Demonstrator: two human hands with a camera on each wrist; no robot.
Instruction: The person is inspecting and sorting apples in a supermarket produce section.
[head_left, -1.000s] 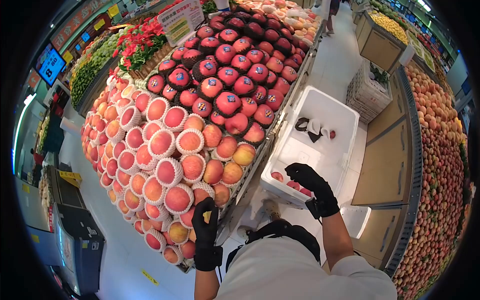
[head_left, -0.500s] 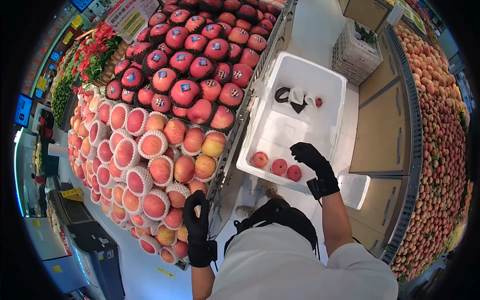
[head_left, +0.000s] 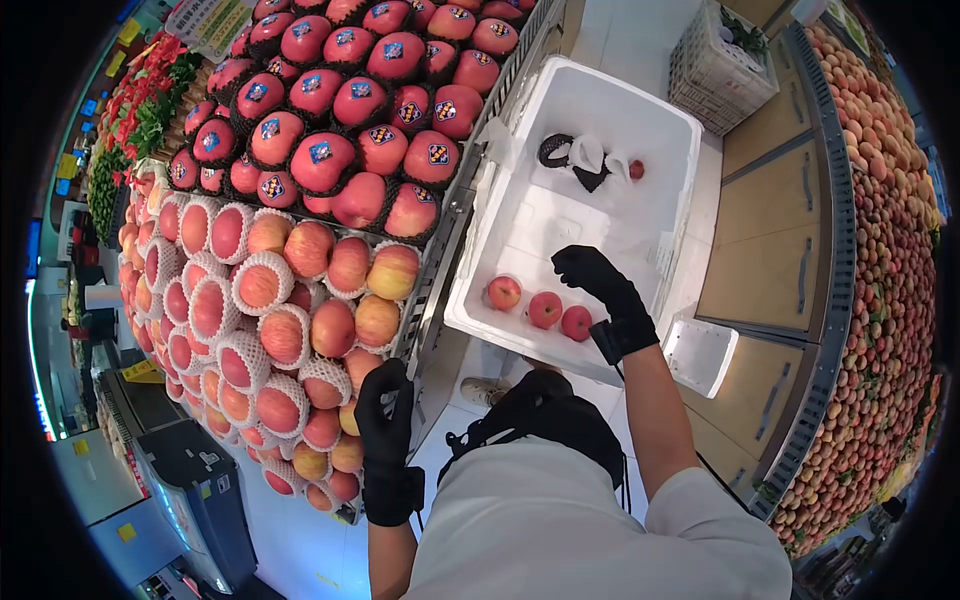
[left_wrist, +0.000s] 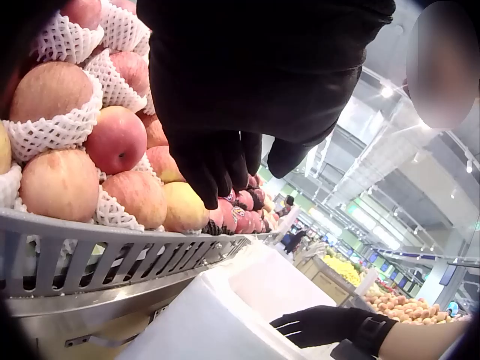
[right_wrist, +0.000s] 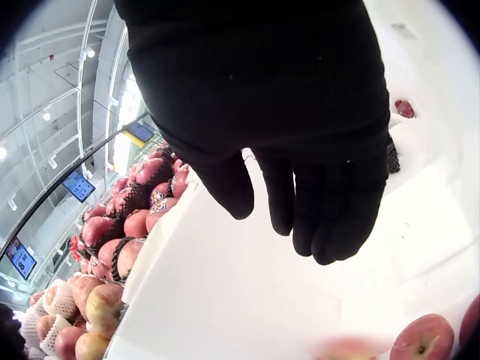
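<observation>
My gloved left hand (head_left: 385, 420) hangs beside the edge of the apple display, fingers loosely bent and nothing in them. Nearest to it are red-yellow apples (head_left: 376, 320), many wrapped in white foam nets, behind a grey slatted rim (left_wrist: 112, 259). Over a white foam box (head_left: 480, 310) hovers my gloved right hand (head_left: 595, 282), loosely curled and empty. Three red apples lie near the box's close wall: a left one (head_left: 505, 293), a middle one (head_left: 545, 309) and a right one (head_left: 576, 323). The right wrist view shows the fingers (right_wrist: 281, 202) pointing down above the white interior.
Loose white foam nets (head_left: 586, 153), a black net (head_left: 553, 150) and a small red fruit (head_left: 636, 170) lie at the box's far end. Dark-netted, stickered apples (head_left: 322, 163) fill the upper display. A white crate (head_left: 715, 80) and wooden cabinets (head_left: 765, 235) stand right.
The head view has shifted, so the box and its three apples show more fully. My right hand now hangs a little farther from those apples. Both hands stay empty.
</observation>
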